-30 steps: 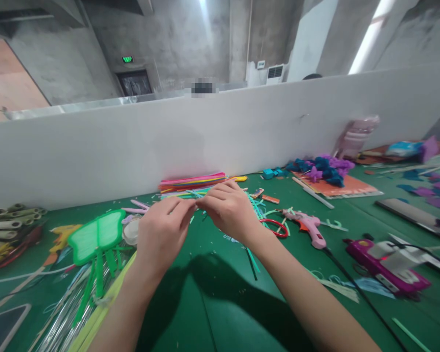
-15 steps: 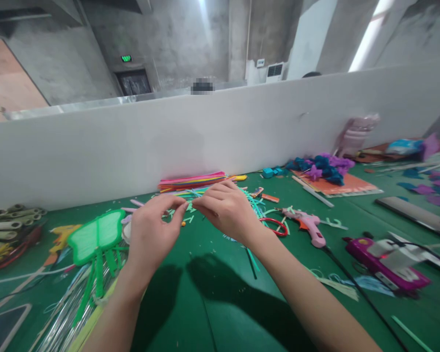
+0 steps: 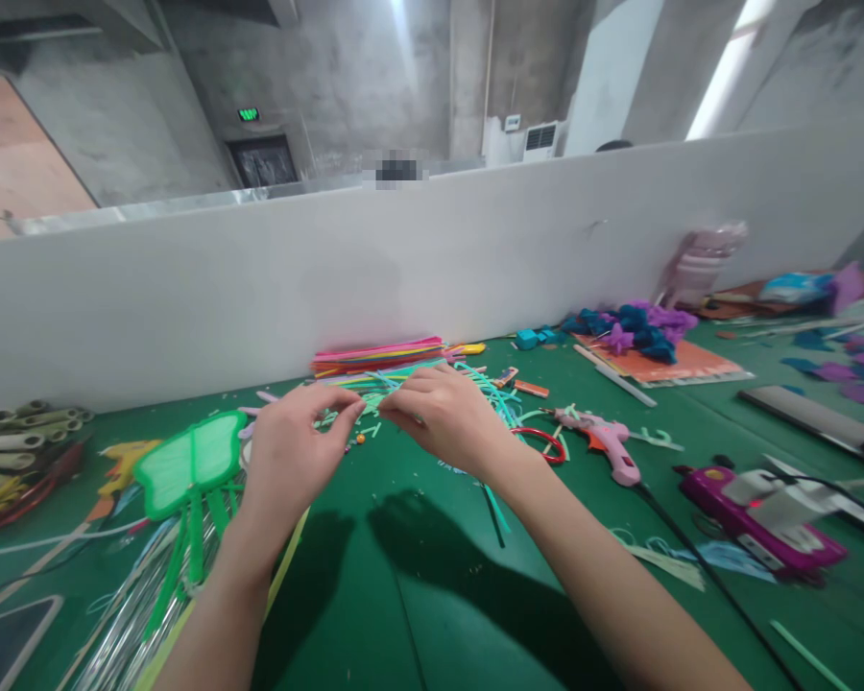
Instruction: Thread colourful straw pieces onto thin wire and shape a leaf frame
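Observation:
Above the green table [image 3: 403, 566], my left hand [image 3: 295, 441] holds thumb and forefinger together in a pinch. Facing it, my right hand [image 3: 443, 413] is also closed in a pinch, with a small gap between the two sets of fingertips. Whatever is between the fingers is too small or hidden to make out. A small orange bead [image 3: 361, 439] lies just below the left fingertips. Behind my hands rests a bundle of pink, orange and yellow fuzzy sticks [image 3: 374, 357]. Turquoise strips [image 3: 500, 398] lie past my right hand, beside a red loop handle [image 3: 547, 455].
On the left are a green mesh jellyfish-like shape [image 3: 191, 461], a yellow glue gun [image 3: 122, 467] and bamboo-like tubes [image 3: 25, 432]. On the right are a pink glue gun [image 3: 612, 446] with cord and a purple power strip [image 3: 763, 523]. A white partition [image 3: 208, 297] stands behind.
The fingertips of my two hands have drawn slightly apart, the left hand shifting a little to the left. Both stay pinched.

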Motion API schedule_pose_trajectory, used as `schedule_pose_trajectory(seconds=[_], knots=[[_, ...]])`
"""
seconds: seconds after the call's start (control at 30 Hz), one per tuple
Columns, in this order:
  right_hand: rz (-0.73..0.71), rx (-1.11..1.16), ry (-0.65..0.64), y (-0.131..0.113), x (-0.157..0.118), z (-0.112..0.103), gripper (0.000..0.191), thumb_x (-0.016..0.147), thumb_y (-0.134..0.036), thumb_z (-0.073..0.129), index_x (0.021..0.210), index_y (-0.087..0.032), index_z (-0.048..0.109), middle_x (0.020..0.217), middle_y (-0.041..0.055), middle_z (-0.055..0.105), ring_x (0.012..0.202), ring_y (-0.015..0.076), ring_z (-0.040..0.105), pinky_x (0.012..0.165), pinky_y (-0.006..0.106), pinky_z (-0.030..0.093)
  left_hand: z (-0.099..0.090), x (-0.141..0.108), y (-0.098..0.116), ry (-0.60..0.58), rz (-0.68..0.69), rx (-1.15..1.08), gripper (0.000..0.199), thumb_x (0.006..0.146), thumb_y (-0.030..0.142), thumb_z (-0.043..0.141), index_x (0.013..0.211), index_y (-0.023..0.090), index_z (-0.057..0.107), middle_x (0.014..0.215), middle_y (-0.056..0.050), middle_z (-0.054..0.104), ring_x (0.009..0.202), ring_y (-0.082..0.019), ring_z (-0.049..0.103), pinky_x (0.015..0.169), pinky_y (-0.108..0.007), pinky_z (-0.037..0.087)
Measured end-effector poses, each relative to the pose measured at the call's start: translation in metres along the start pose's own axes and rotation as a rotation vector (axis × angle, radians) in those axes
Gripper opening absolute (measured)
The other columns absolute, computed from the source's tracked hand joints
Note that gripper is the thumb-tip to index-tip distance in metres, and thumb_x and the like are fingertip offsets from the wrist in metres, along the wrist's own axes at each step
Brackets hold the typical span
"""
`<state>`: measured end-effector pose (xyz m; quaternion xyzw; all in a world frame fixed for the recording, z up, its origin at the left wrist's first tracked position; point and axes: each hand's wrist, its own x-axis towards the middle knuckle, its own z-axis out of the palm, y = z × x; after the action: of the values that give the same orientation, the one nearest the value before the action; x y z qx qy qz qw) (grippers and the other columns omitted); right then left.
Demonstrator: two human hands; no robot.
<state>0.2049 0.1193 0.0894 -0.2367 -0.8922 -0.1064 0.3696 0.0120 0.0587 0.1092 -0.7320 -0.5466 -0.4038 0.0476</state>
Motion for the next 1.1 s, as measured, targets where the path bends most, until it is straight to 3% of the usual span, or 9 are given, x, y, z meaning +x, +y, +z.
schedule_pose_trajectory(seconds=[0.1,0.27,0.33,0.53,0.7,1.1], knots=[[0.013,0.007,-0.023,0.001,0.0,0.002,0.016,0.095,-0.019,0.061,0.084,-0.018,0.072,0.073,0.0014,0.072,0.071,0.015,0.058,0.066,0.029,0.034,0.001,0.0,-0.004,-0.025,0.093,0.108,0.011,0.089,0.029,0.065,0.089,0.024,0.075,0.089,-0.005,0.077,0.084,-0.025,0.067,0.076,-0.034,0.045],[0.025,0.034,-0.056,0.0,0.0,0.003,0.015,0.095,-0.018,0.061,0.087,-0.018,0.073,0.076,0.0027,0.073,0.072,0.0156,0.06,0.067,0.029,0.036,0.008,0.003,-0.008,-0.045,0.43,0.309,0.017,0.094,0.018,0.057,0.093,0.02,0.073,0.089,-0.006,0.075,0.087,-0.025,0.065,0.076,-0.036,0.046],[0.027,0.04,-0.068,-0.001,0.0,0.003,0.015,0.095,-0.018,0.061,0.089,-0.017,0.074,0.077,0.0032,0.073,0.073,0.0162,0.061,0.067,0.029,0.036,0.009,0.004,-0.01,-0.051,0.494,0.349,0.017,0.093,0.015,0.056,0.093,0.019,0.073,0.089,-0.006,0.075,0.087,-0.026,0.065,0.075,-0.037,0.046],[0.029,0.041,-0.079,-0.004,0.002,0.003,0.017,0.096,-0.021,0.06,0.087,-0.017,0.074,0.078,0.0025,0.074,0.074,0.0166,0.06,0.069,0.029,0.035,0.001,0.006,-0.014,-0.131,0.433,0.255,0.016,0.094,0.015,0.054,0.091,0.019,0.07,0.089,-0.005,0.074,0.087,-0.024,0.064,0.075,-0.036,0.048],[0.014,0.005,-0.073,-0.005,0.002,0.0,0.019,0.097,-0.023,0.059,0.085,-0.018,0.073,0.077,0.0019,0.073,0.073,0.0159,0.057,0.067,0.03,0.032,-0.003,0.006,-0.018,-0.128,0.365,0.135,0.012,0.094,0.017,0.058,0.092,0.02,0.07,0.089,-0.003,0.074,0.086,-0.022,0.063,0.076,-0.034,0.048],[0.038,0.061,-0.097,-0.004,0.001,-0.001,0.014,0.093,-0.011,0.059,0.087,-0.017,0.07,0.078,0.0016,0.072,0.073,0.0145,0.059,0.066,0.028,0.033,0.0,0.005,-0.011,-0.192,0.389,0.275,0.018,0.095,0.013,0.051,0.099,0.019,0.067,0.099,-0.006,0.072,0.096,-0.026,0.06,0.081,-0.039,0.045]])
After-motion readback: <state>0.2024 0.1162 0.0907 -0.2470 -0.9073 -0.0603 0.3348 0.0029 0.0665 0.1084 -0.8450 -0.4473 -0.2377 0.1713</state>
